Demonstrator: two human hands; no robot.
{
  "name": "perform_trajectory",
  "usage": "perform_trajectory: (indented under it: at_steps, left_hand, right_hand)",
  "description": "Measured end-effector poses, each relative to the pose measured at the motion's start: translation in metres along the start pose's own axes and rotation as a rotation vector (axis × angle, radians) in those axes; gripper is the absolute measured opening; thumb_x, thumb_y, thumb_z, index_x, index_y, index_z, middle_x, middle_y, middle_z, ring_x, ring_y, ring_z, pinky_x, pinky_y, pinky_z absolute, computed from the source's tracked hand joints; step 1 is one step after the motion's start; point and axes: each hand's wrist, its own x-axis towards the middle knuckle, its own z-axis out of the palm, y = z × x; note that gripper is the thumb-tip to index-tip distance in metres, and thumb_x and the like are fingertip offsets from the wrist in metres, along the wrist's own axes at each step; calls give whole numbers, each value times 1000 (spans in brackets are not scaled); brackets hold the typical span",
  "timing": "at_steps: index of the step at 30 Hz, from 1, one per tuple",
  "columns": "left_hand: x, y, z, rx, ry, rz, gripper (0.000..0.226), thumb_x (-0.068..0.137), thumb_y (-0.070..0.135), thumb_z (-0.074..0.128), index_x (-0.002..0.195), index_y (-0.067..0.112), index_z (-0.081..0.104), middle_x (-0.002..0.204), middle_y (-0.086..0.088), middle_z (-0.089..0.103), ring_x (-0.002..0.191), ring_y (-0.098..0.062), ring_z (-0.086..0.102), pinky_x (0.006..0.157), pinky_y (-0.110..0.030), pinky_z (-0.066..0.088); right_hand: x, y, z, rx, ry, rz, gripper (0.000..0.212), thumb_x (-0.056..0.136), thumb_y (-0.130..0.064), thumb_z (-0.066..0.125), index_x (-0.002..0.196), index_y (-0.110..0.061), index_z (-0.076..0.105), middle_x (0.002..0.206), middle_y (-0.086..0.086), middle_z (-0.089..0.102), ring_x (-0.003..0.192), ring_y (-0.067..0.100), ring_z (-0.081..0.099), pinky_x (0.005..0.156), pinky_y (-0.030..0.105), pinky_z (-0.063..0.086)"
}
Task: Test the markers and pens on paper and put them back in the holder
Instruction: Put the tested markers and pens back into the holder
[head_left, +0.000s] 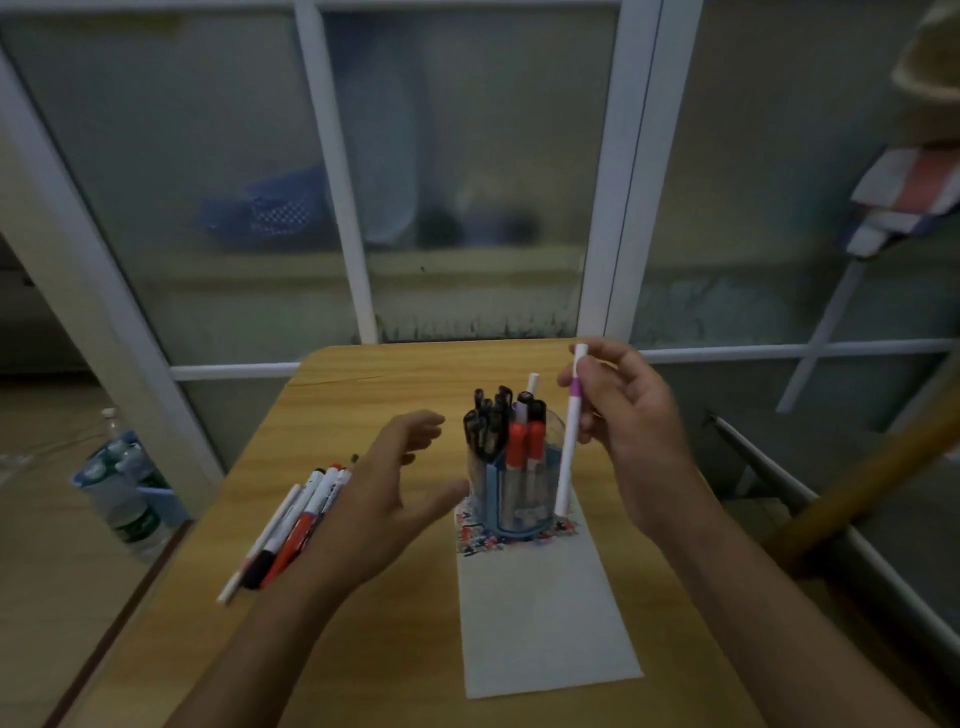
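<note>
Near the left edge of the light wooden worktop (363, 374), a loose bundle of red, black and white markers and pens (291, 525) lies just left of the left hand (384, 499), which hovers open with fingers spread, holding nothing. Right of it, the clear round holder with blue dividers (511, 499), packed with black- and red-capped markers, stands on the scribbled far end of a white paper sheet (545, 623). The right hand (631, 415) pinches a slim white pen with a purple band (571, 431) upright just beside the holder's right rim, while bare wood lies behind the holder toward the worktop's far edge.
</note>
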Motion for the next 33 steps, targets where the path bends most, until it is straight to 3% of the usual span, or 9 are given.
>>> perform_trajectory:
  at_steps: [4, 9, 13, 20, 22, 27, 29, 33]
  left_hand:
    - [6, 2, 21, -2, -60, -12, 78, 74, 59, 69, 141, 41, 33, 139, 19, 46, 126, 1, 45, 103, -33, 46]
    - [15, 2, 32, 57, -66, 9, 73, 73, 64, 64, 135, 48, 31, 139, 27, 39, 123, 11, 38, 104, -27, 40]
    - [24, -3, 33, 25, -65, -35, 85, 71, 74, 62, 143, 42, 29, 144, 22, 41, 127, 5, 40, 103, -31, 42]
    - [28, -8, 23, 11, -73, -103, 93, 71, 65, 65, 150, 35, 26, 137, 17, 47, 119, 5, 48, 98, -26, 46]
    - [26, -8, 19, 16, -63, -110, 82, 74, 61, 63, 145, 34, 34, 131, 17, 52, 116, 4, 51, 97, -26, 48]
    - [23, -10, 13, 59, 1, -112, 17, 96, 27, 56, 111, 33, 56, 111, 20, 62, 102, 5, 59, 89, -25, 54]
    - [23, -8, 13, 51, 10, -102, 14, 97, 32, 52, 109, 33, 58, 108, 21, 63, 101, 5, 59, 85, -20, 52]
    - [20, -2, 16, 54, -26, -86, 35, 90, 52, 43, 117, 34, 57, 113, 23, 61, 102, 8, 57, 77, -9, 48]
  right_hand:
    - [7, 11, -20, -42, 75, 17, 17, 102, -18, 53, 115, -12, 61, 87, 0, 70, 61, 11, 51, 56, 25, 46]
    - [7, 23, -32, -97, 81, 54, 15, 101, -17, 54, 114, -16, 62, 87, 0, 74, 63, 10, 55, 58, 24, 50]
    - [9, 27, -35, -113, 87, 81, 15, 101, -18, 54, 113, -19, 63, 88, 0, 74, 66, 11, 56, 61, 26, 51]
    - [13, 29, -36, -130, 109, 74, 13, 101, -20, 55, 110, -22, 64, 88, 1, 74, 68, 14, 57, 61, 24, 52]
    - [15, 29, -38, -131, 118, 67, 13, 101, -20, 54, 110, -21, 64, 88, 0, 74, 67, 13, 57, 61, 24, 52]
    - [17, 26, -45, -53, 138, 57, 18, 102, -21, 52, 115, -21, 63, 92, -1, 73, 70, 12, 59, 65, 28, 54]
    - [19, 26, -47, -14, 158, 52, 19, 102, -20, 51, 116, -21, 64, 93, -1, 73, 73, 12, 61, 68, 29, 54]
    - [22, 25, -47, 41, 207, 28, 20, 104, -19, 49, 118, -19, 63, 95, 0, 73, 75, 13, 64, 69, 28, 56]
